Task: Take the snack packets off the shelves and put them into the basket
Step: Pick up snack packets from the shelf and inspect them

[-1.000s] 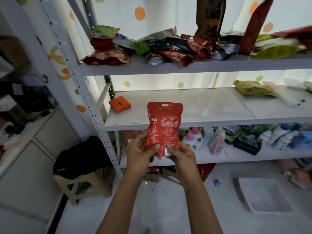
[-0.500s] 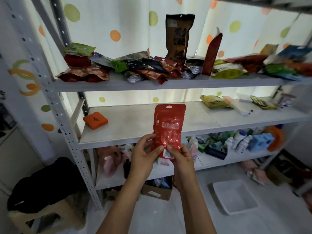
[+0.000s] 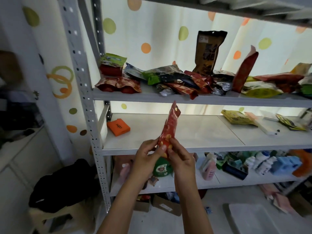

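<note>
Since half a second ago the red snack pouch (image 3: 169,128) has rotated from face-on to nearly edge-on, and the camera has tilted up, so more of the top shelf shows. Left hand (image 3: 145,162) and right hand (image 3: 181,159) both pinch the pouch's lower end, thumbs on its near side, holding it upright in front of the middle shelf (image 3: 185,147), its tip just below the upper shelf's edge. Best next move, I'd say: drop one hand, keep a firm pinch on the bottom seam with the other, swing it down-right and release low over the white basket (image 3: 256,220) on the floor; the film looks slippery, so don't toss it. Only the basket's near-left part is in frame, and nothing shows inside that part. Upper shelf (image 3: 152,96) carries a loose heap of packets plus a tall brown pouch (image 3: 208,51) standing upright. Middle shelf has an orange box (image 3: 118,128) at left and a yellow packet (image 3: 236,117) at right. Lower shelf holds bottles, not snacks as far as I can tell.
</note>
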Motion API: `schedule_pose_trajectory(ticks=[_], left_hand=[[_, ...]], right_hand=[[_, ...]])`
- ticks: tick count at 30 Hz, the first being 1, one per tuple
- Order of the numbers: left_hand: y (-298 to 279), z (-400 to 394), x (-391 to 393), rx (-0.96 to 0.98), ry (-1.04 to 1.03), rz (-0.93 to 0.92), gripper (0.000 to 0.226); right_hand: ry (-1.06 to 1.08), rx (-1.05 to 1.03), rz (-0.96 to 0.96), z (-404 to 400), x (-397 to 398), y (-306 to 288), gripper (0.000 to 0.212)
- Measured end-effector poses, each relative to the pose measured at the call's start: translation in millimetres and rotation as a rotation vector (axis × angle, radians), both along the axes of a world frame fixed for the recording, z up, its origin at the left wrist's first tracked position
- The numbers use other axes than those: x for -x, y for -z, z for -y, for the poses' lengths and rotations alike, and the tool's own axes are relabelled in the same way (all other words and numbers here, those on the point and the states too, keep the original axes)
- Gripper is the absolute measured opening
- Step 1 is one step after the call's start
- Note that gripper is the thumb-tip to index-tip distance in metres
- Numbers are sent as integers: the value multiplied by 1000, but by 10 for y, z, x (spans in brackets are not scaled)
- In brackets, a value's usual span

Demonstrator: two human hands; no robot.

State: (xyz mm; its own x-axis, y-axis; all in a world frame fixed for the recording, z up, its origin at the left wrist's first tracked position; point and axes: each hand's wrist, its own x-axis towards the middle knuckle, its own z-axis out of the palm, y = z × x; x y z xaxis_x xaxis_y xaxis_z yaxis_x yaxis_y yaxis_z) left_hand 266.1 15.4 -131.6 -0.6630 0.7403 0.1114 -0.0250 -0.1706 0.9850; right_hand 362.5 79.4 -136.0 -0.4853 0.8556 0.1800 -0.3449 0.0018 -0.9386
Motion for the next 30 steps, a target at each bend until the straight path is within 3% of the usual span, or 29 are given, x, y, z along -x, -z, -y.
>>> schedule_pose_trajectory(ticks=[7,12,16,27,30], left_hand=[[-177,98,529,-102,-40,46,14],[-364,24,791,-151,-43,10,14],[-591,-21,995,-191,-30,-16,14],[-1317,-316,1634,31,42,-108,31],[-1363,-437,1750,77,-2,-216,33]], right_hand=[[25,-159,96,17,472,-162,36],[56,-395,147,17,739,-289,54],[108,-475,137,-117,974,-477,47],[108,-577,218,-595,1540,-1087,32],[103,-580,256,-761,1635,-1120,30]])
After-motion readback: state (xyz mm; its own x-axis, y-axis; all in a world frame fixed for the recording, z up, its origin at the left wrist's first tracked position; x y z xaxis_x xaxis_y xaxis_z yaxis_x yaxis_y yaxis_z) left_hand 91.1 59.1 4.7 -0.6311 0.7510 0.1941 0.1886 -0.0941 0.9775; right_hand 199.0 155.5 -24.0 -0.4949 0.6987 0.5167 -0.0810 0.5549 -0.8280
